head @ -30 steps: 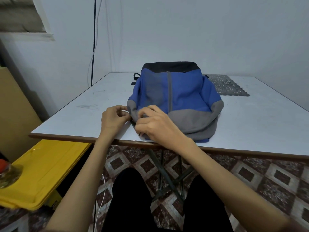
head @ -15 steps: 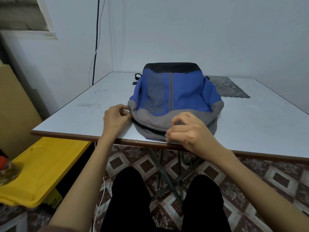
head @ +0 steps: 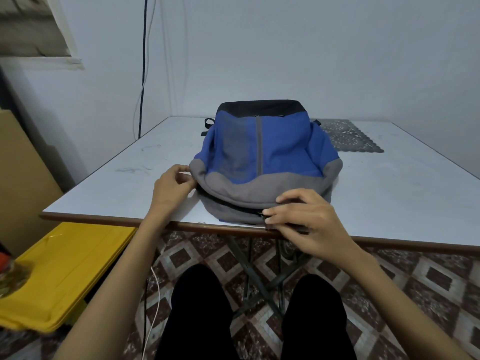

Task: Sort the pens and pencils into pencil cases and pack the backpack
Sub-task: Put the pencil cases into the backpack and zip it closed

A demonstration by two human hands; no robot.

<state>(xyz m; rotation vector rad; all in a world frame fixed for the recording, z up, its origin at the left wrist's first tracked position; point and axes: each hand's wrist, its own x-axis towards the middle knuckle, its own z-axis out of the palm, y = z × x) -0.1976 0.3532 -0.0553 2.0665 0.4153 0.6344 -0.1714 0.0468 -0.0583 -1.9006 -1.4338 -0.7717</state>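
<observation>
right hand [head: 306, 224] further right; one backpack [head: 262, 154]

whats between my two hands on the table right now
In the head view, the grey near edge of the backpack, with its dark zip seam, fills the stretch between the left hand and the right hand.

1. Backpack [head: 280, 152]: woven cloth, matt; blue and grey panels.
2. Table [head: 402, 198]: smooth pale top, faint sheen, some scuffs.
3. Mat [head: 346, 137]: dark, lacy, rough-textured.
4. Yellow lid [head: 67, 268]: smooth plastic.
</observation>
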